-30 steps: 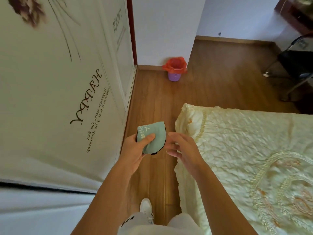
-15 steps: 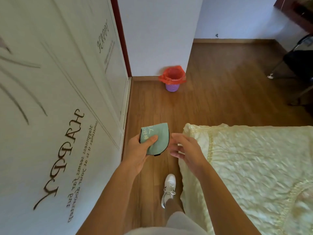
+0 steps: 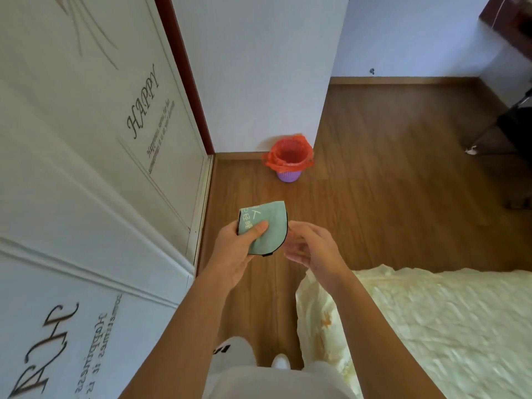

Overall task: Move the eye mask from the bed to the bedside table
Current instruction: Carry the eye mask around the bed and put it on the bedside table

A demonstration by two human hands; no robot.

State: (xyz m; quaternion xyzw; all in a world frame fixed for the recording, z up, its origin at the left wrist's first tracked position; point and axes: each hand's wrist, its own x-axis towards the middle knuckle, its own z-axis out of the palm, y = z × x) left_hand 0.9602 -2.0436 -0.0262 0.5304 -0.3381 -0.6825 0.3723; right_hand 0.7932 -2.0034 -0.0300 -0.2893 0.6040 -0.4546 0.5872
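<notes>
A folded green eye mask (image 3: 269,227) with pale lettering and a black edge is held over the wooden floor. My left hand (image 3: 237,251) grips it, thumb pressed on its front. Beside the mask's right edge, my right hand (image 3: 311,249) hovers with fingers loosely curled and nothing in it; whether it touches the mask is unclear. The bed (image 3: 431,326), covered in a cream quilted spread, lies at the lower right. No bedside table is in view.
White wardrobe doors (image 3: 95,182) with "HAPPY" lettering line the left side. A purple waste bin (image 3: 289,162) with a red bag stands by the white wall ahead. A dark chair (image 3: 509,131) is at the far right. A narrow floor strip runs between wardrobe and bed.
I have walked forward along the bed; the bin and wall look closer and the bed has dropped lower in view. The left hand's hold on the mask is unchanged.
</notes>
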